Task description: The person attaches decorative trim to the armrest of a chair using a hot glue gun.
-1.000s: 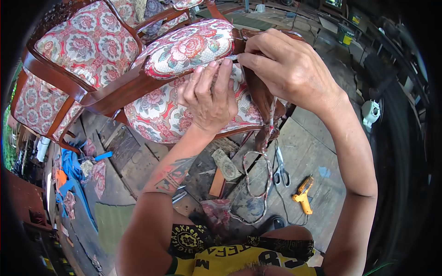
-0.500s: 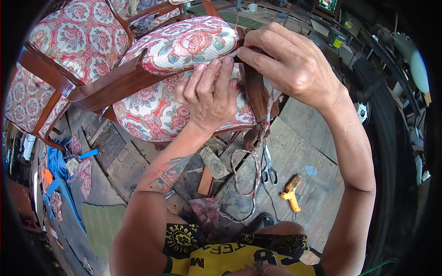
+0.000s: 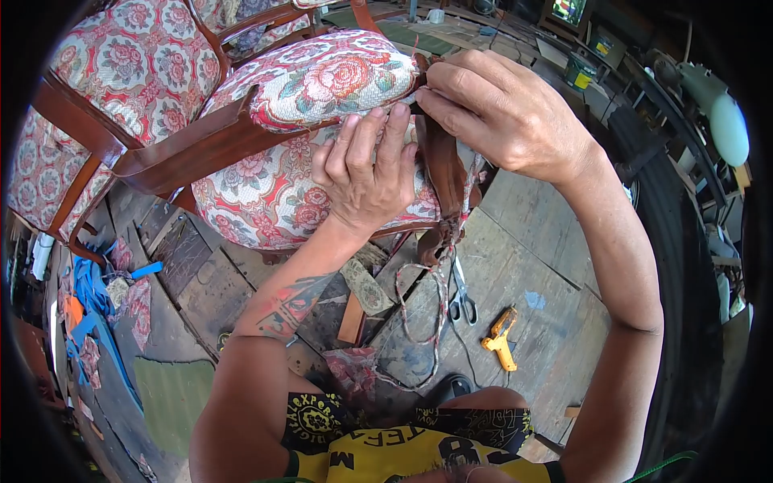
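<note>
My left hand (image 3: 366, 173) lies with its fingers stretched out, fingertips against the lower edge of a floral upholstered arm pad (image 3: 338, 76). At the pad's front end my right hand (image 3: 511, 117) is pinched, thumb and fingers together; what they hold is hidden. Beneath both hands is the wooden armrest (image 3: 189, 145) of a chair, with its carved front post (image 3: 441, 165) below the right hand. Behind my left hand shows the floral seat (image 3: 266, 197). A patterned cord (image 3: 440, 322) hangs beside the post and loops onto the floor.
On the plank floor lie scissors (image 3: 462, 299), a yellow glue gun (image 3: 501, 338) with its cable, a wood block (image 3: 351, 319) and fabric scraps (image 3: 352, 366). Blue strips (image 3: 101, 290) are heaped at left near a green mat (image 3: 173, 402). Another floral chair back (image 3: 133, 68) stands behind.
Both hands keep nearly the same places on the arm pad. The view has shifted slightly, and the floor items appear a little farther left and lower or higher by small amounts.
</note>
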Demonstrator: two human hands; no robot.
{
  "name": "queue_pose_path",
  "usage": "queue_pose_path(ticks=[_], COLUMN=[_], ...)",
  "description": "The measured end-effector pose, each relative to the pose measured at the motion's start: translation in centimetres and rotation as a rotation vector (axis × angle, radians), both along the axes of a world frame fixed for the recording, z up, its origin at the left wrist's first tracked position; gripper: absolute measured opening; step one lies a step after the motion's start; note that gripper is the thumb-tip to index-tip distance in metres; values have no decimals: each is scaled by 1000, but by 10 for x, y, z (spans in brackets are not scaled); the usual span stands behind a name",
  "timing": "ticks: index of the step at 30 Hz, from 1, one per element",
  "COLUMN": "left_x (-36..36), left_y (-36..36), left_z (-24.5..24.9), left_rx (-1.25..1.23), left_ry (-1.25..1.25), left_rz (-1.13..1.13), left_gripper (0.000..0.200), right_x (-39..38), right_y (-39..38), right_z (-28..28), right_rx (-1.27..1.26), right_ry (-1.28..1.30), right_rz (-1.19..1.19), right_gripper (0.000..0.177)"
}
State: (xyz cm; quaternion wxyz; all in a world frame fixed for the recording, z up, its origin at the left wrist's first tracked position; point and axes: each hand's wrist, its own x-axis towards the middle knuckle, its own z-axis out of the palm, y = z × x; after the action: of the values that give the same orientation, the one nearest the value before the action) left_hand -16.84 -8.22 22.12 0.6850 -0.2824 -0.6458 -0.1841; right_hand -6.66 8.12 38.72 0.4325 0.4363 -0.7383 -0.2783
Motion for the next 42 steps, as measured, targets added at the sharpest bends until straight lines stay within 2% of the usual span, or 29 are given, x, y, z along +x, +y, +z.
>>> queue_pose_path(ticks=[12, 19, 21, 27, 33, 42], left_x=[-4, -9, -14, -22, -10, -12], left_y=[0, -1, 1, -2, 0, 5], left_z=[-2, -3, -8, -9, -4, -6], left_rx=[-4, -13, 43, 52, 14, 27], left_ry=[25, 53, 47, 85, 60, 50], left_rz=[-5, -23, -152, -212, -25, -15], left_gripper=[48, 45, 47, 40, 43, 43], right_x=[0, -1, -2, -3, -3, -2], right_y=[-2, -3, -3, -2, -2, -3], right_z=[-2, -4, -4, -4, -3, -1], right_rx=[68, 49, 46, 40, 53, 22], right_ry=[69, 74, 79, 94, 82, 41], right_rz=[-46, -61, -67, -43, -42, -13], right_gripper=[35, 29, 27, 23, 23, 29])
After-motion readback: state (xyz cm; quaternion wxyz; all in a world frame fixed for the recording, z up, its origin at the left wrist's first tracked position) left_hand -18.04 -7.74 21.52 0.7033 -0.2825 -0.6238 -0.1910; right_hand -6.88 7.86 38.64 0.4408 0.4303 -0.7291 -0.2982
